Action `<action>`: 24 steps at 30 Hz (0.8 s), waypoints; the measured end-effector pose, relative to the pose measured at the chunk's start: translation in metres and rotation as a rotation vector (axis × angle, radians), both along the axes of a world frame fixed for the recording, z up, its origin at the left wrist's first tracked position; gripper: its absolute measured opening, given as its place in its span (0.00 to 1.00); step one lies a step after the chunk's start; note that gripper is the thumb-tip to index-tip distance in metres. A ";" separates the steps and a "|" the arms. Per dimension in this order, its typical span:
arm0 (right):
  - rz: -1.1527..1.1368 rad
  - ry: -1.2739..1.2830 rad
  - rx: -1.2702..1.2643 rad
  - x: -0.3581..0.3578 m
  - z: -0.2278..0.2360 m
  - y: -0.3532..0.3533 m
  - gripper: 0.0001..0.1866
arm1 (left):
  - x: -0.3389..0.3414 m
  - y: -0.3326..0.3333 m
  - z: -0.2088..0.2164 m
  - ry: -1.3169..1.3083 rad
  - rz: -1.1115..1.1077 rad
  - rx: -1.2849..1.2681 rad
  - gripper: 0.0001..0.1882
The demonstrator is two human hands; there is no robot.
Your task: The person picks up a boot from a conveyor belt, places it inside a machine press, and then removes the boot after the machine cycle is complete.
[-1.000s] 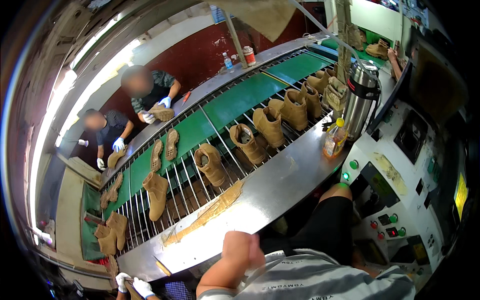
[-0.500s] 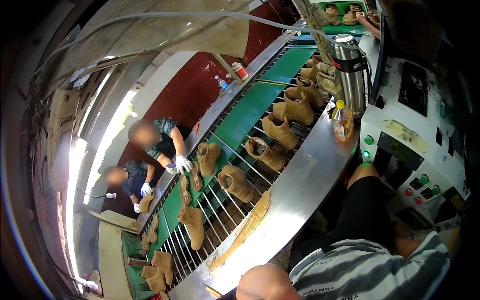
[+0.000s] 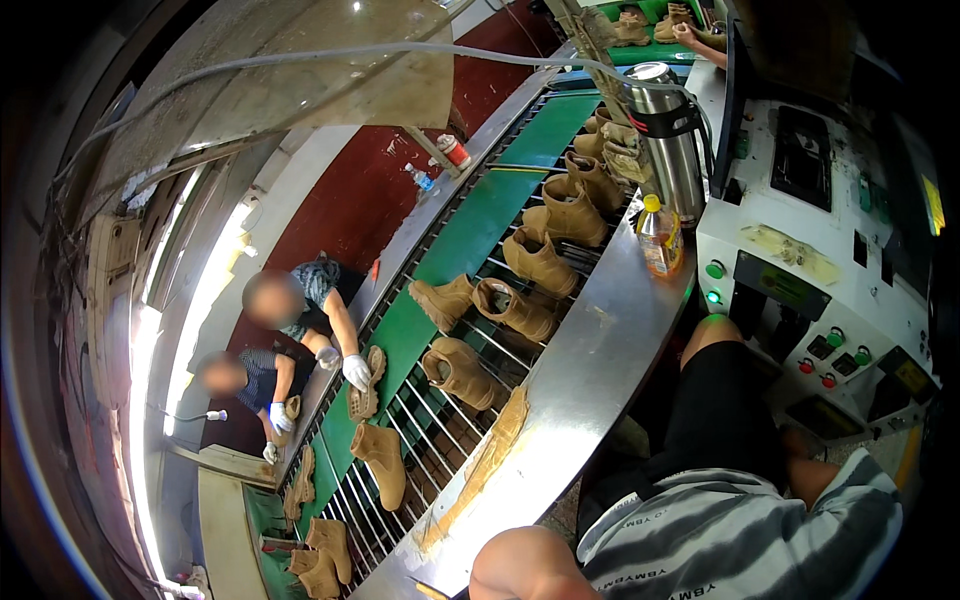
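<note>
Neither my left hand nor my right hand shows; a bare rounded limb (image 3: 530,565) of mine, elbow or knee, fills the lower edge beside my striped shirt (image 3: 740,530). Part of my right arm (image 3: 812,482) emerges from the sleeve, its hand hidden. On a roller conveyor with a green belt (image 3: 470,235), several tan boots stand in a row, among them a nearby boot (image 3: 462,372) and an upright boot (image 3: 380,465). Across the belt, a co-worker's gloved hand (image 3: 356,373) touches a shoe sole (image 3: 366,385). Another co-worker's gloved hand (image 3: 281,417) is at a tan piece.
A metal ledge (image 3: 590,350) runs along my side of the conveyor, with a steel flask (image 3: 668,150) and a drink bottle (image 3: 660,238) on it. The white machine (image 3: 770,240) with buttons stands at my right. A grey cable (image 3: 420,47) hangs overhead.
The boot by the co-worker's hands now lies tilted farther up the belt. Of the two soles there, one shows now, under the nearer co-worker's gloved hand. My view has shifted slightly.
</note>
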State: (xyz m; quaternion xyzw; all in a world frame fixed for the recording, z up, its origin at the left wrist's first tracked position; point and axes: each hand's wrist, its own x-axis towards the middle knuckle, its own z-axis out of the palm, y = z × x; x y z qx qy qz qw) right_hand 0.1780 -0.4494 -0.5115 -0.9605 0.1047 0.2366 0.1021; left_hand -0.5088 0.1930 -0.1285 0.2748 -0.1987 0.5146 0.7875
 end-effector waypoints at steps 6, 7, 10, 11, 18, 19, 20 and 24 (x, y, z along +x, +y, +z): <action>-0.058 0.039 0.028 0.000 0.033 0.016 0.23 | 0.006 -0.012 0.022 -0.103 -0.087 -0.065 0.11; -0.064 0.038 0.024 0.001 0.032 0.016 0.23 | 0.003 -0.014 0.025 -0.137 -0.077 -0.071 0.12; -0.037 -0.007 -0.021 0.003 0.020 0.007 0.21 | -0.004 -0.015 0.026 -0.224 -0.057 -0.095 0.13; -0.014 -0.035 -0.045 0.000 0.003 0.002 0.19 | -0.003 -0.014 0.031 -0.250 -0.063 -0.090 0.13; 0.026 0.059 0.038 0.007 0.042 0.016 0.17 | -0.022 -0.028 0.056 -0.415 -0.083 -0.087 0.17; 0.011 0.073 0.022 0.007 0.049 0.018 0.17 | -0.022 -0.025 0.056 -0.439 -0.096 -0.093 0.18; 0.000 0.088 0.007 0.007 0.056 0.020 0.16 | -0.022 -0.024 0.057 -0.468 -0.112 -0.099 0.18; -0.019 0.040 -0.020 0.002 0.042 0.011 0.16 | -0.019 -0.019 0.074 -0.583 -0.223 -0.117 0.21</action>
